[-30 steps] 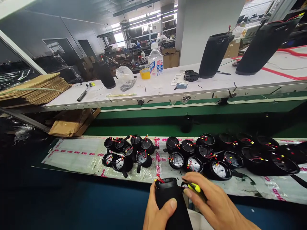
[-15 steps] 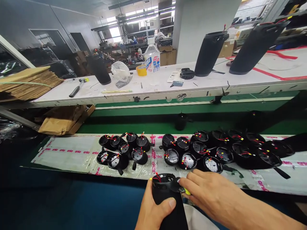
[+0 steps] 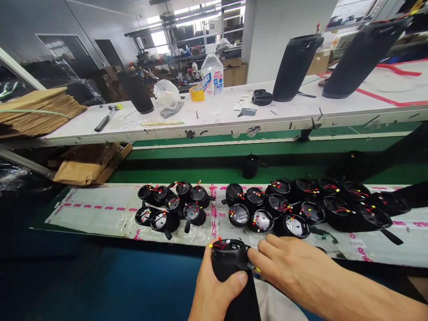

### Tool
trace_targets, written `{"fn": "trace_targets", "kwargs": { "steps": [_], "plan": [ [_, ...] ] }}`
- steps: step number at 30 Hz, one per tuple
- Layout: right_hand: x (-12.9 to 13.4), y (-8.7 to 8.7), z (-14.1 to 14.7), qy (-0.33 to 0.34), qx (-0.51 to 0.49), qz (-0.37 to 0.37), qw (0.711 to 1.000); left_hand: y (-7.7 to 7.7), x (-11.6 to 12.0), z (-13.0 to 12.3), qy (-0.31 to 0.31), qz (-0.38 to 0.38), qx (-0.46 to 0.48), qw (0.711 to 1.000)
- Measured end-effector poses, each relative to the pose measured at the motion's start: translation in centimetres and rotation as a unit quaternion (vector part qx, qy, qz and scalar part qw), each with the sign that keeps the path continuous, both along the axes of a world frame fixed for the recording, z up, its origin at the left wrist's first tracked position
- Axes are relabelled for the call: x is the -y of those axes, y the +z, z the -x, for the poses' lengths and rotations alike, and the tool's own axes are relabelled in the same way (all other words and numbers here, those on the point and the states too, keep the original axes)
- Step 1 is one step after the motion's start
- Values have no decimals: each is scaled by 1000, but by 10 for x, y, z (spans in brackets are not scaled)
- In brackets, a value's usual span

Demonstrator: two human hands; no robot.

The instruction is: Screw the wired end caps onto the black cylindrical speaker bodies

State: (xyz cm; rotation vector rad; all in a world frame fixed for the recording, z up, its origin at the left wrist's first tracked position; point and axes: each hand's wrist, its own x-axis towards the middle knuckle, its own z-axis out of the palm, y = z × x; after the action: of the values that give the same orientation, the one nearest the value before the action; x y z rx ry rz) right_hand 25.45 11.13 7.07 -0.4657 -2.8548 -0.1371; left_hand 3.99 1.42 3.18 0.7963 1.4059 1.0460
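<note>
A black fabric-covered cylinder (image 3: pixel 234 290) stands upright, slightly tilted, at the bottom centre, with red wires and small connectors at its open top. My left hand (image 3: pixel 217 285) is wrapped round its left side, thumb across the front. My right hand (image 3: pixel 284 263) is closed at the right of its rim, on a small tool with a yellow-green part (image 3: pixel 257 269); most of the tool is hidden by the fingers. Beyond the hands, several similar open cylinders (image 3: pixel 239 215) with wires stand in two groups on the covered bench (image 3: pixel 96 218).
A raised white shelf (image 3: pixel 220 115) crosses behind the bench, bearing a bottle (image 3: pixel 212 73), yellow tape (image 3: pixel 197 93), a hammer (image 3: pixel 106 119) and upright black cylinders (image 3: pixel 296 69). Stacked cardboard (image 3: pixel 36 111) lies at the left. Another cylinder (image 3: pixel 250 167) stands on the green surface.
The view has shifted slightly. The held cylinder's rim is turned a little, showing more of its inside, and my right hand with the tool has moved slightly down and left along the rim.
</note>
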Motion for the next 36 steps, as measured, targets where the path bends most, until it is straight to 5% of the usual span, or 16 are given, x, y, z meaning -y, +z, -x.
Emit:
{"fn": "trace_targets", "kwargs": {
  "steps": [15,25,36],
  "plan": [
    [12,-1,1,-15,51,-24,998,15,0,-10,29,39,-115,992],
    [5,-6,-3,-24,-59,120,991,10,4,-11,11,5,-23,1000],
    [12,-4,3,-17,27,48,998,21,9,-6,-13,21,-72,997]
  ]
}}
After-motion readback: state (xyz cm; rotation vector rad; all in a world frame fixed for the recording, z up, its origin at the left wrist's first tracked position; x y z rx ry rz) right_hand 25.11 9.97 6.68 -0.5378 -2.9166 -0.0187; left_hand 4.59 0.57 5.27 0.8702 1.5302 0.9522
